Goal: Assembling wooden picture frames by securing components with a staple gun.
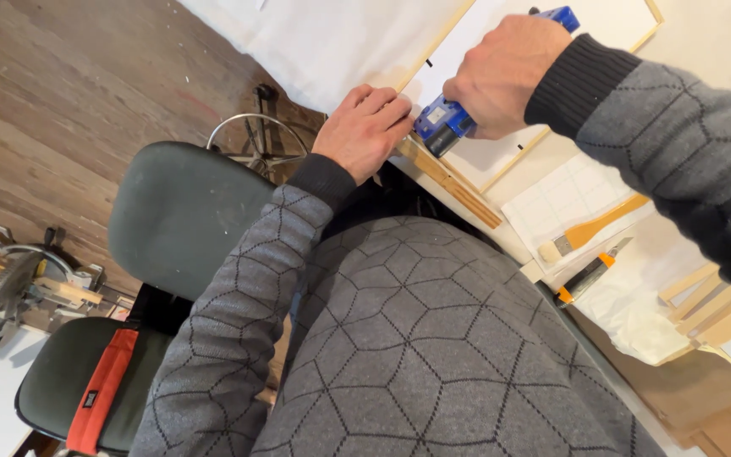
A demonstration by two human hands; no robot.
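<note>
A wooden frame (475,182) lies on the bench (704,38); a paintbrush (590,230) and utility knife (590,272) lie right of it. An office chair (175,211) stands left, a mitre saw (10,283) farther left.

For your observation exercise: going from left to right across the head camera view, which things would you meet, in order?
Mitre saw → dark green chair → left hand → blue power tool → right hand → paintbrush → loose wooden strips.

right hand (501,72) grips a blue stapler (443,124) against a wooden frame (454,182) on the desk (704,42). left hand (365,127) presses the white fabric (323,42) at the frame edge.
</note>
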